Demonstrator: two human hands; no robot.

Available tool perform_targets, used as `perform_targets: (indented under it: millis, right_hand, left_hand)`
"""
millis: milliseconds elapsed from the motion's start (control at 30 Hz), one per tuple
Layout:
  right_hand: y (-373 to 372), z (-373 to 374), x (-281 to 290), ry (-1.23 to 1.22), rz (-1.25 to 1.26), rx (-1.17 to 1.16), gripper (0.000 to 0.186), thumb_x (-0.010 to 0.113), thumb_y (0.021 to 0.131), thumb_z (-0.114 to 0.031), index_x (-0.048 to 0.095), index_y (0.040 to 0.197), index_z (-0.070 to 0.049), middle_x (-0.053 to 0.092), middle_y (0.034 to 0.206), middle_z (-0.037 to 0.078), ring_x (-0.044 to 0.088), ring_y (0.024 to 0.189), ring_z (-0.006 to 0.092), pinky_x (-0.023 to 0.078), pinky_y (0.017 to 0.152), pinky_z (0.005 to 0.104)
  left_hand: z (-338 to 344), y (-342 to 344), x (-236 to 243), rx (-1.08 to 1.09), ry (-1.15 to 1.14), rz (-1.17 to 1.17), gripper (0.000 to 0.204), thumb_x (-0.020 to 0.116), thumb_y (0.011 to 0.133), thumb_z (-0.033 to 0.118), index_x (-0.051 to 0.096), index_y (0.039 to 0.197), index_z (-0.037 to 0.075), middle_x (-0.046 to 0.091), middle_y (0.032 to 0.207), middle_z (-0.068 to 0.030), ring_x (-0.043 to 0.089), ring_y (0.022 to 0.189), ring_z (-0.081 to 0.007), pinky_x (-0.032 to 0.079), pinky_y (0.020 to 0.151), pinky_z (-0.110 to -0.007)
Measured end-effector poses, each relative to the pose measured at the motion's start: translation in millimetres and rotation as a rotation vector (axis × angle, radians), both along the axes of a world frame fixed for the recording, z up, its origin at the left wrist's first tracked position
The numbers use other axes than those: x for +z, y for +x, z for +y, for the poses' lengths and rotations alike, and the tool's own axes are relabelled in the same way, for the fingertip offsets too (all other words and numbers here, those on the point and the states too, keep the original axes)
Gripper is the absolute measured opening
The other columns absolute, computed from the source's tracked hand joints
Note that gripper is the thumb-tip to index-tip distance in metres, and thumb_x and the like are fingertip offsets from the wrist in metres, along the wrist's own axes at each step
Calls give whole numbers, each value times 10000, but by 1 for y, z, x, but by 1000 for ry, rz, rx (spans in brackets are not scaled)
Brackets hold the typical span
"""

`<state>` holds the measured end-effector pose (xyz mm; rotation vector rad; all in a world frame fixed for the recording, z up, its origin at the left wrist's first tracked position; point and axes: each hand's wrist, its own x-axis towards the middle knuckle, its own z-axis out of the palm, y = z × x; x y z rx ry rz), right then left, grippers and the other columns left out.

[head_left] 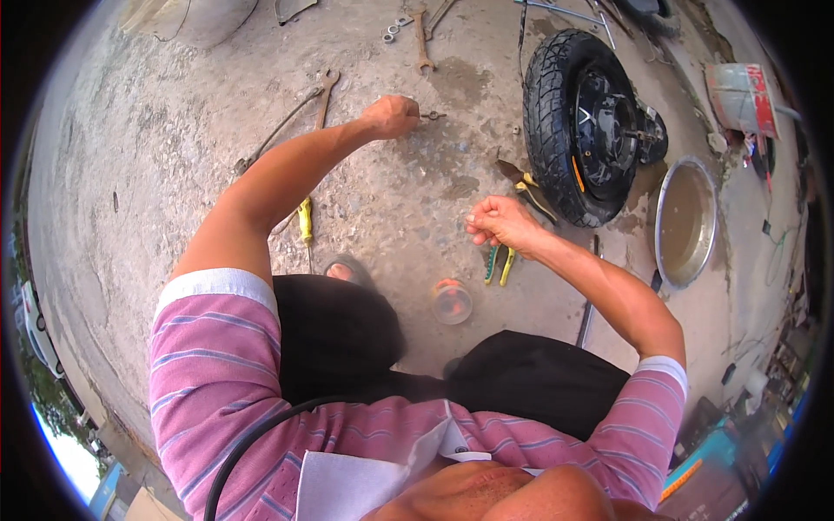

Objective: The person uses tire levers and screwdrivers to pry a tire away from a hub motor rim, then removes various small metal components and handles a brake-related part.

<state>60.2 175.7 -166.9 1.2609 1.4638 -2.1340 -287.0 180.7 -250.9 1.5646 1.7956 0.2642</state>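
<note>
My left hand is closed in a fist, low over the rough concrete ground. A small dark metal piece shows right at its fingers; whether it is held or lies beyond them I cannot tell. My right hand is closed with fingertips pinched together; anything between them is too small to make out. Just below it lie pliers with green and yellow handles. Above it lie yellow-and-black-handled pliers, beside a motor wheel with a black tyre. A clear plastic tub with orange bits stands between my knees.
Farther left lie an open-end wrench, a long metal bar and a yellow-handled screwdriver. Another wrench and metal rings lie ahead. At right are a metal basin of murky water and a red-and-white bucket.
</note>
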Motion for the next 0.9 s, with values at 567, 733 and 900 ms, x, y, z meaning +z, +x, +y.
perform_targets:
  millis: [567,733,900]
  right_hand:
    - [40,6,45,113,83,-23,231,731,971,-224,653,989,-7,738,923,88,694,711,127,555,656,275]
    - [51,5,39,53,59,38,233,692,993,-290,632,1078,-81,722,987,27,684,796,101,496,659,250]
    - [41,2,29,15,82,63,241,693,998,-292,629,1073,-72,727,972,27,695,782,102,489,648,239]
  left_hand:
    - [41,19,14,49,12,217,284,634,865,303,742,1038,105,750,1042,-173,706,1015,-371,547,865,-467]
    - [60,-4,54,72,66,313,301,610,880,310,746,1077,127,749,1083,-167,698,1058,-377,553,892,-463]
    - [60,-20,79,104,87,395,320,634,932,388,738,1051,109,744,1023,-164,703,998,-370,552,848,-465]
